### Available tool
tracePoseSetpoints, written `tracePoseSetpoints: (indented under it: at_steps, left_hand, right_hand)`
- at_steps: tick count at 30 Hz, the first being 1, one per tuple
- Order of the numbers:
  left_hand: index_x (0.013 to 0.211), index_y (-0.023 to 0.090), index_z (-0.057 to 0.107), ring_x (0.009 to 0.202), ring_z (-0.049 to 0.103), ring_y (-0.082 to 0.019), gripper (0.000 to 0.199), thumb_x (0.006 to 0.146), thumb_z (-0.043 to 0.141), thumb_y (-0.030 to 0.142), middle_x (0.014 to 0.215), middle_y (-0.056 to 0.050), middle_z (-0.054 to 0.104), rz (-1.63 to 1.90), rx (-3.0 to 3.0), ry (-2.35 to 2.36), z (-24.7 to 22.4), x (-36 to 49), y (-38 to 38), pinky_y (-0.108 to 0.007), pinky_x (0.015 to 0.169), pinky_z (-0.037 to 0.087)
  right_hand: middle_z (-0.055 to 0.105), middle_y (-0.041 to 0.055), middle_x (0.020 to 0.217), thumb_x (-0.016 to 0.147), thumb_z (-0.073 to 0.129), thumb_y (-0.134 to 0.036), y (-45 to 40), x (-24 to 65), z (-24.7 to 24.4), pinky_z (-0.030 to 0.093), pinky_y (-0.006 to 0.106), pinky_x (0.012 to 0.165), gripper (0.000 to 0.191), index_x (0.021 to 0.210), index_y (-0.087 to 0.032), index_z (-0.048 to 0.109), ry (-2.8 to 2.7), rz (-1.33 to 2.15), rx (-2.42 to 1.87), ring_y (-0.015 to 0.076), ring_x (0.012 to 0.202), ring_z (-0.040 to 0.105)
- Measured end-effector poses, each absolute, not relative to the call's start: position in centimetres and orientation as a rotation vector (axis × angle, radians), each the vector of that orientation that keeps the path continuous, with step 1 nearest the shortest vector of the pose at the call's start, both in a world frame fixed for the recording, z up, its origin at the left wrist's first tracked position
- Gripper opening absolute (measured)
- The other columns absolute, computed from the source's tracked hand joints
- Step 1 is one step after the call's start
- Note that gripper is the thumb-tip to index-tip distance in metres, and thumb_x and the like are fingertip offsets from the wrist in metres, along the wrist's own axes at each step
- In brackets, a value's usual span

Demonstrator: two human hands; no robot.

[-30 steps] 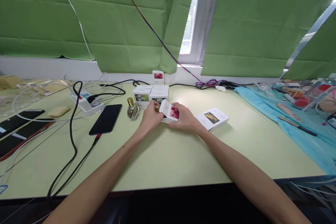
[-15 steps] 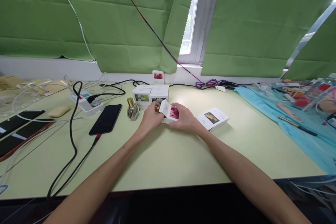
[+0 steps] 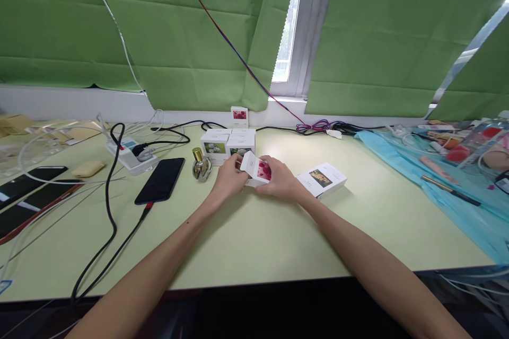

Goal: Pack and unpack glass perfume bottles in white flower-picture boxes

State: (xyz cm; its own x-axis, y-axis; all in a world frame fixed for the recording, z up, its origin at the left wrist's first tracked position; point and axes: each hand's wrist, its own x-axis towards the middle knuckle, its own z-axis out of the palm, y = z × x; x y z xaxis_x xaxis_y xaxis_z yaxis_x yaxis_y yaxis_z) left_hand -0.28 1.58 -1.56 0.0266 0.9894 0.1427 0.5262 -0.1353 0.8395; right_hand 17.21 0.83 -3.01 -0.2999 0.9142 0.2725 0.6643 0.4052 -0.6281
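The white box [image 3: 263,170] sits near the middle of the frame, above the pale tabletop [image 3: 258,238]; its open end faces the left of the frame, with the flap [image 3: 249,162] raised there; its long axis seems to run roughly across the frame, left to right, though the right end is hidden by fingers, so the exact slant is hard to tell.

The right hand [image 3: 280,177] grasps the box from the right, fingers bent over its far side and thumb at the near side; the right forearm [image 3: 369,254] slants in from the lower right corner; the left hand [image 3: 229,175] is at the open end, fingers curled, its forearm [image 3: 159,259] rising from the lower left; whether those fingers grip anything cannot be told, as they hide what lies between them.

The box is plain white, with a red and pink picture on its upward side and small dark print on the flap; a gold-capped glass bottle [image 3: 201,168] stands left of the left hand; another white box [image 3: 323,179], with a yellow-on-dark picture, lies flat beside the right wrist.
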Motion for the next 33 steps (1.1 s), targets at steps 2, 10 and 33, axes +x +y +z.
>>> tracePoseSetpoints:
  at_steps: [2,10,33]
  left_hand:
    - [0.09,0.02,0.059,0.052,0.058,-0.014,0.028,0.063,0.057,0.013,0.087,-0.004,0.07,1.007,1.721,1.548,-1.5,-0.3,1.6,-0.023,0.041,0.04]
    - [0.089,0.019,0.061,0.06,0.058,-0.015,0.027,0.064,0.053,0.013,0.089,-0.004,0.071,1.015,1.79,1.492,-1.3,-0.2,1.3,-0.024,0.049,0.041]
    - [0.075,0.019,0.062,0.06,0.053,-0.012,0.009,0.082,0.057,0.017,0.073,0.001,0.065,1.663,2.234,1.237,-1.0,0.5,0.3,-0.025,0.054,0.044]
  right_hand:
    - [0.065,0.0078,0.111,0.063,0.082,-0.033,0.8,17.2,-3.0,0.049,0.038,0.081,0.072,0.127,-0.021,0.052,-2.06,0.535,-1.346,0.0246,0.096,0.059]
    - [0.064,0.0081,0.112,0.063,0.082,-0.035,0.9,17.3,-3.2,0.048,0.038,0.083,0.074,0.128,-0.02,0.052,-2.061,0.546,-1.339,0.0247,0.097,0.058]
    - [0.064,0.0049,0.109,0.064,0.08,-0.036,1.0,17.0,-3.5,0.05,0.037,0.084,0.074,0.129,-0.021,0.048,-1.763,0.747,-1.131,0.0218,0.093,0.06]
